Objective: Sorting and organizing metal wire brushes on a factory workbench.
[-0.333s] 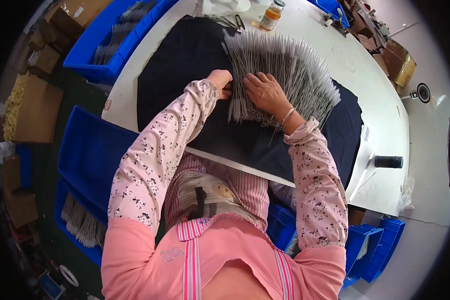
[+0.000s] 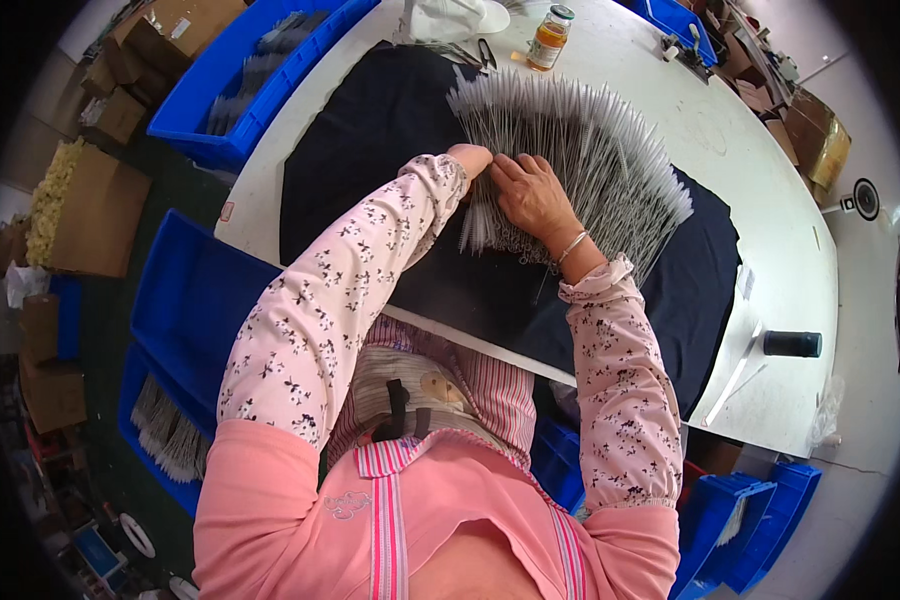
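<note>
A wide fan of thin wire-handled brushes (image 2: 595, 135) with white bristle heads lies on a dark cloth (image 2: 345, 150) spread over the table. My left hand (image 2: 473, 160) is at the left edge of the fan, its fingers curled in and mostly hidden behind the back of the hand. What they pinch, if anything, cannot be made out. Close beside it, my right hand (image 2: 533, 197) rests palm down on the wire handles, fingers apart and slightly bent, fingertips nearly meeting the left hand. Looped wire ends show below the right hand.
Toward the back of the white table (image 2: 775, 255) stand a glass jar (image 2: 549, 38) and a white cap (image 2: 448, 18), with small scissors-like tools nearby. A dark cylinder (image 2: 792, 344) lies at right. Blue bins (image 2: 195, 300) stand left of the table, some holding brushes; cardboard boxes (image 2: 100, 215) sit beyond.
My left hand has moved right, up against the brushes and nearly to my right hand. The right hand has shifted slightly left over the handles. The whole view has moved a little.
</note>
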### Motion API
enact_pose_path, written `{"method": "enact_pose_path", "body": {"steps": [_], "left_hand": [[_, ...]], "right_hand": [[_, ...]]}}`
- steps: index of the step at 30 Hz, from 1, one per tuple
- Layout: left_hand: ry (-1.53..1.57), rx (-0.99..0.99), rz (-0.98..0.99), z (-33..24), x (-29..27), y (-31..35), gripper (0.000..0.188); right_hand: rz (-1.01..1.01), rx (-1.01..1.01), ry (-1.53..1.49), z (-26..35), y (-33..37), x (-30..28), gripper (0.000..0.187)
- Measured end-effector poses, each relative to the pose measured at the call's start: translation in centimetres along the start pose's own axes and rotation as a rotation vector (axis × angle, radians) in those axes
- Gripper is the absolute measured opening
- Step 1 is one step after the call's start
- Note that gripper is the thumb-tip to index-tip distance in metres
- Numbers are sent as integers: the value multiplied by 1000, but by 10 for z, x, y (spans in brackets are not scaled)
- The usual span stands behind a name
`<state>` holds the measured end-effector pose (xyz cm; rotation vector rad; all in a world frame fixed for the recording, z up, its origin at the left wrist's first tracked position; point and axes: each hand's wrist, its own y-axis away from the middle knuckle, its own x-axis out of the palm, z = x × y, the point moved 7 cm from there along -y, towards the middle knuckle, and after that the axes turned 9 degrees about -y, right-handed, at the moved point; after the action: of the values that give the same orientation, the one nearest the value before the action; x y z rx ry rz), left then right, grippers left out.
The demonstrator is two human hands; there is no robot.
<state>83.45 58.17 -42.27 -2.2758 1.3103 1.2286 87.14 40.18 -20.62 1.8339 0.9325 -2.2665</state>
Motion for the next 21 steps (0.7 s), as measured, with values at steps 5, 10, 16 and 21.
{"method": "enact_pose_path", "body": {"steps": [5, 10, 16, 21], "left_hand": [[126, 130, -156, -30, -15, 4, 14], [540, -543, -39, -98, -46, 66, 19], [820, -685, 90, -73, -47, 83, 16], [401, -474, 112, -43, -57, 69, 7]], "right_hand": [[-38, 33, -70, -8, 8, -4, 40], [-54, 86, -69, -24, 25, 4, 39], [-88, 31, 28, -18, 25, 3, 28], [5, 4, 51, -11, 17, 7, 35]]}}
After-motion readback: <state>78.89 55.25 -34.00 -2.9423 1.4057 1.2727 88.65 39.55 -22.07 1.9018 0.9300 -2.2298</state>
